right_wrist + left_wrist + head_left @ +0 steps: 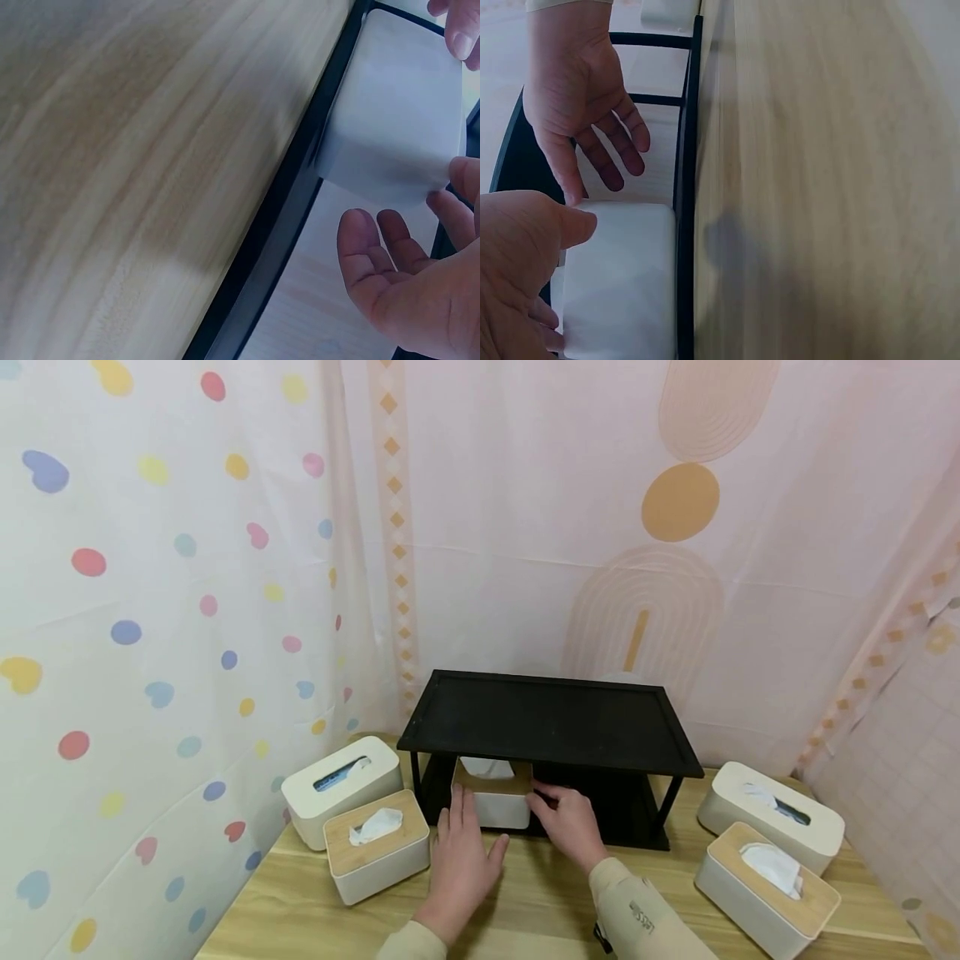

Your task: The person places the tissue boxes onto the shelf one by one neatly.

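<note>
Shelf [551,718]: is showing plain black.
Shelved box [504,812]: is pairing white walls with a tan lid [495,786].
Table [285,910]: is showing yellowish-brown wood grain.
Right sleeve [637,902]: is showing beige with dark lettering.
Left curtain [187,635]: is scattering multicoloured spots and hearts over white.
Back curtain [525,510]: is bearing orange diamonds over pale pink.

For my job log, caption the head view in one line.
Left hand and right hand touching a tissue box on the lower tier of a black stand, flanked by four more boxes.
</note>
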The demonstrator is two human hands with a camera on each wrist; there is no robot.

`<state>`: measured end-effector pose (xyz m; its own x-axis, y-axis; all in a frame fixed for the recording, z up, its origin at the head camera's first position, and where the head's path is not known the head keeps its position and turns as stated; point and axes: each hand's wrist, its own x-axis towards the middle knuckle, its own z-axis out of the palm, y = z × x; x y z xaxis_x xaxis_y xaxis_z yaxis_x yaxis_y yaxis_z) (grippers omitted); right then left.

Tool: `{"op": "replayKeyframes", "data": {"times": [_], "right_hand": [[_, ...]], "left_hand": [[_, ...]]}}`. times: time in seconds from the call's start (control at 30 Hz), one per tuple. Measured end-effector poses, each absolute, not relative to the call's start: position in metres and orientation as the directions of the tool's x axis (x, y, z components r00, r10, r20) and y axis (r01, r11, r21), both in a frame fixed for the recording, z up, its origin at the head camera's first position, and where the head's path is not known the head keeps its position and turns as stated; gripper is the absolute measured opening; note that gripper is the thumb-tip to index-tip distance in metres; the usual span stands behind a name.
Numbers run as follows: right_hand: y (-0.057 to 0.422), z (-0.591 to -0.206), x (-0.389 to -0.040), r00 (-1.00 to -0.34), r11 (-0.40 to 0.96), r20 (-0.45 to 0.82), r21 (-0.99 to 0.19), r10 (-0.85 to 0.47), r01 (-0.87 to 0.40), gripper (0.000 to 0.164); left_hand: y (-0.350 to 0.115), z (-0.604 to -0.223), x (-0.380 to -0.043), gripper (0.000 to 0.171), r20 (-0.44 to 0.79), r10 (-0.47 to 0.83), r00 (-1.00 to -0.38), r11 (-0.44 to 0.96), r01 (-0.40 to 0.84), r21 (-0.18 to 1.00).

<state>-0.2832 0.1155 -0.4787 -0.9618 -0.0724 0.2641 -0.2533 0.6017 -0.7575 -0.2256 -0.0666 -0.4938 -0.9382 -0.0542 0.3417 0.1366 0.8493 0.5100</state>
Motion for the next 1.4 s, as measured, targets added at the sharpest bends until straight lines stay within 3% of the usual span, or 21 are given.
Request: {"op": "replayKeyframes", "data": {"times": [0.23, 0.37, 0.5, 0.6, 0.7, 0.87, 0.97, 1.17, 1.4], "right_hand": [[0.113, -0.478, -0.287, -0.96, 0.607, 0.257, -0.748, -0.108, -0.268, 0.037], [0.112, -0.478, -0.289, -0.963, 0.608, 0.233, -0.748, -0.134, -0.265, 0.04], [0.11, -0.477, -0.288, -0.964, 0.621, 0.21, -0.738, -0.16, -0.264, 0.041], [0.106, -0.477, -0.289, -0.957, 0.657, 0.21, -0.695, -0.201, -0.291, 0.041], [0.102, -0.476, -0.29, -0.949, 0.693, 0.201, -0.648, -0.243, -0.314, 0.043], [0.095, -0.474, -0.291, -0.946, 0.722, 0.171, -0.613, -0.274, -0.32, 0.047], [0.091, -0.473, -0.293, -0.939, 0.732, 0.175, -0.59, -0.295, -0.34, 0.048], [0.084, -0.472, -0.294, -0.918, 0.736, 0.159, -0.556, -0.362, -0.387, 0.049], [0.08, -0.474, -0.297, -0.893, 0.727, 0.153, -0.532, -0.423, -0.435, 0.053]], "left_hand": [[-0.067, -0.487, -0.231, 0.097, 0.369, -0.022, -0.929, 0.901, 0.142, 0.411], [-0.067, -0.482, -0.237, 0.099, 0.387, 0.028, -0.922, 0.965, 0.126, 0.23], [-0.073, -0.468, -0.245, 0.081, 0.412, 0.119, -0.903, 0.993, 0.109, -0.047], [-0.082, -0.453, -0.251, 0.06, 0.379, 0.163, -0.911, 0.982, 0.112, -0.152], [-0.094, -0.441, -0.255, 0.048, 0.288, 0.166, -0.943, 0.981, 0.128, -0.144], [-0.107, -0.43, -0.258, 0.052, 0.154, 0.14, -0.978, 0.987, 0.126, -0.095], [-0.112, -0.427, -0.257, 0.053, 0.142, 0.148, -0.979, 0.985, 0.133, -0.11], [-0.131, -0.424, -0.255, 0.037, 0.188, 0.172, -0.967, 0.981, 0.15, -0.124], [-0.149, -0.423, -0.261, 0.036, 0.174, 0.171, -0.97, 0.983, 0.157, -0.091]]}}
